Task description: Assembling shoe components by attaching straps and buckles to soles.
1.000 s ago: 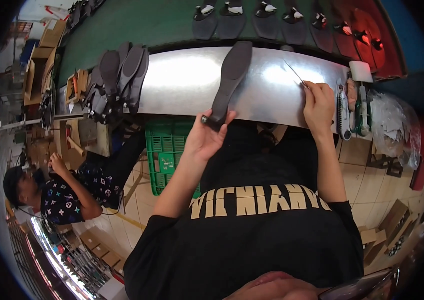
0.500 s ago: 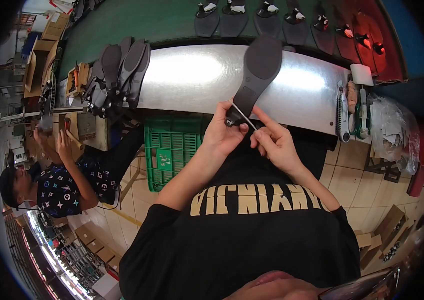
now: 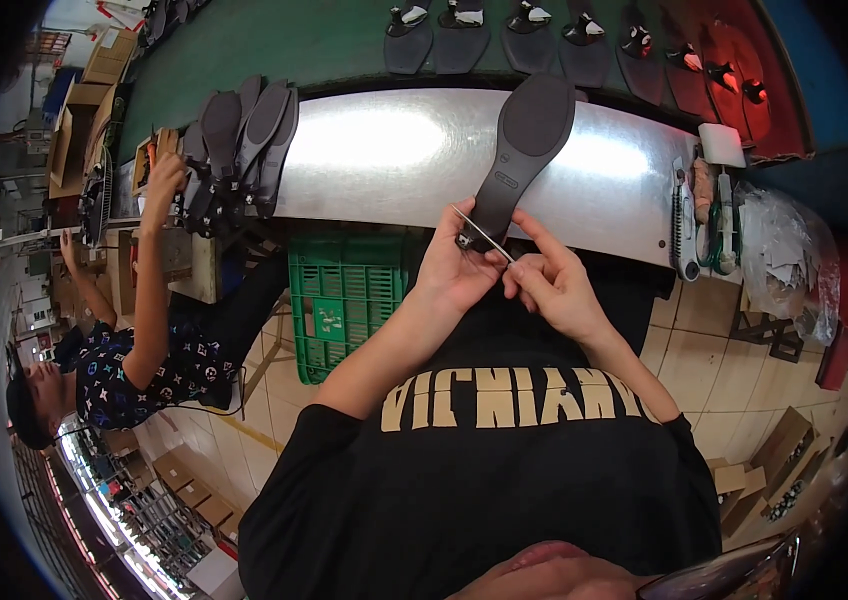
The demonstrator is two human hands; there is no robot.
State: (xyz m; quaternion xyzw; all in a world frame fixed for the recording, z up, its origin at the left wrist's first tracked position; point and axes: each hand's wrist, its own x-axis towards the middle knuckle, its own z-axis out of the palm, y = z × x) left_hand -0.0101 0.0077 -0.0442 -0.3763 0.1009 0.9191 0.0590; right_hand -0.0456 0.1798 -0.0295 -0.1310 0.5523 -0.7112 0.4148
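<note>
A dark sandal (image 3: pixel 534 125) is held up before me, its sole toward me and its toe end over the metal ledge. My left hand (image 3: pixel 449 272) is closed on its narrow end, where a small shiny fitting shows. My right hand (image 3: pixel 554 285) pinches a thin pale rod (image 3: pixel 485 235), which slants across that end of the sandal with its far tip by my left thumb. The right index finger is stretched along the sandal's edge. What the rod touches underneath cannot be made out.
A metal ledge (image 3: pixel 374 160) borders the green conveyor belt (image 3: pixel 284 45), where several sandals stand in a row. More sandals (image 3: pixel 264 135) are heaped at left. A green crate (image 3: pixel 344 300) stands below. A cutter (image 3: pixel 685 225) and a plastic bag (image 3: pixel 789 265) lie right. A co-worker (image 3: pixel 144 350) reaches in at left.
The sandal in my left hand has tilted slightly to the right. The row on the belt has shifted a little left. The co-worker's hand has moved up to the heaped sandals.
</note>
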